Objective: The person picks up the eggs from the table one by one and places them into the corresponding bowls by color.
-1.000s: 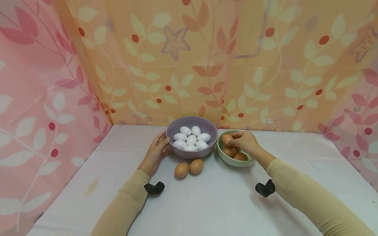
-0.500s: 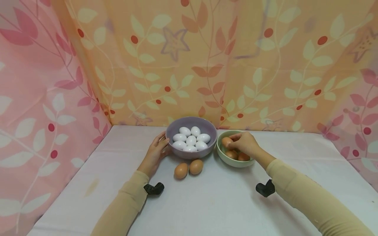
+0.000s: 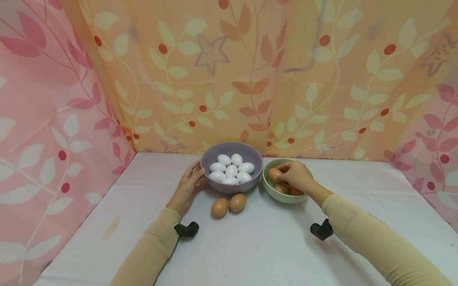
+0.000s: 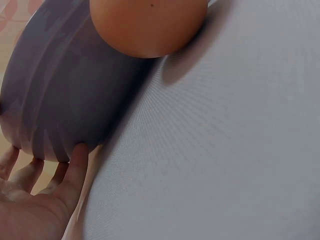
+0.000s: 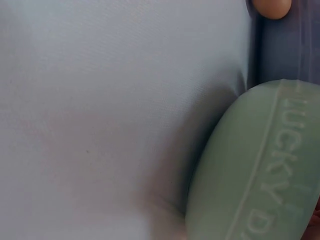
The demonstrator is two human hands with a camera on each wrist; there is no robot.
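Note:
In the head view, my left hand rests against the left side of a purple bowl holding several white eggs. The left wrist view shows its fingertips pressed to the outer wall of the bowl. My right hand reaches over a pale green bowl and pinches a brown egg inside it, near the left wall. Below that hand lie other brown eggs, partly covered by it. The right wrist view has only the outer wall of the green bowl, with raised lettering.
Two brown eggs lie side by side on the white tablecloth, just in front of the purple bowl. Both bowls stand close together near the back edge. A patterned curtain hangs behind and at the sides.
The pinched egg and my right hand have sunk slightly lower into the green bowl. The other brown eggs there have shifted to the right. My left hand stays at the purple bowl.

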